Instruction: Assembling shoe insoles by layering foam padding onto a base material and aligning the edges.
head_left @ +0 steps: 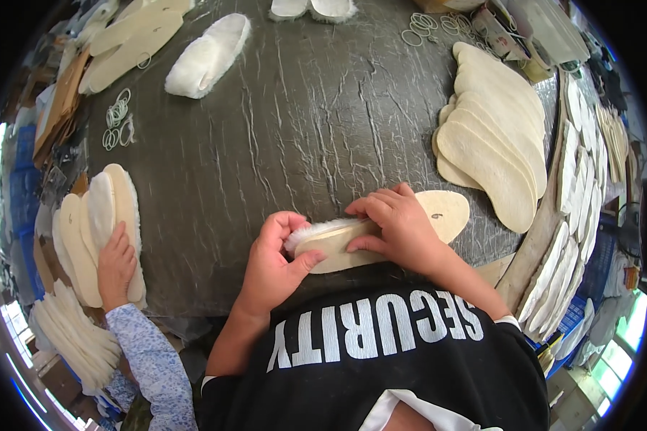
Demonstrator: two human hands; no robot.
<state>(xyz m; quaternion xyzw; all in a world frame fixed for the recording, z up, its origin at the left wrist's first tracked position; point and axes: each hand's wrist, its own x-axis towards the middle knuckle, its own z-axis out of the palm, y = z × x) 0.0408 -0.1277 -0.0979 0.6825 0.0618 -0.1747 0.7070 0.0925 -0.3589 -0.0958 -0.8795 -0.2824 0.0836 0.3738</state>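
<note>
Close to my body, a cream insole (447, 215) with a dark mark on its backing lies at a slant, another fleece-edged insole (331, 231) against it. My left hand (269, 262) pinches the left end of both, thumb on the cream backing and fingers behind the white fluff. Across the middle, my right hand (402, 226) grips them with thumb in front and fingers over the upper edge. Its palm hides part of the insoles, so I cannot tell exactly how they overlap there.
A fanned stack of cream insoles (489, 136) lies at the right. At the left, another person's hand (117, 266) rests on insoles (128, 208). Rubber bands (117, 118) lie on the dark, wrinkled table cover (295, 129). A fluffy white insole (208, 57) lies farther back.
</note>
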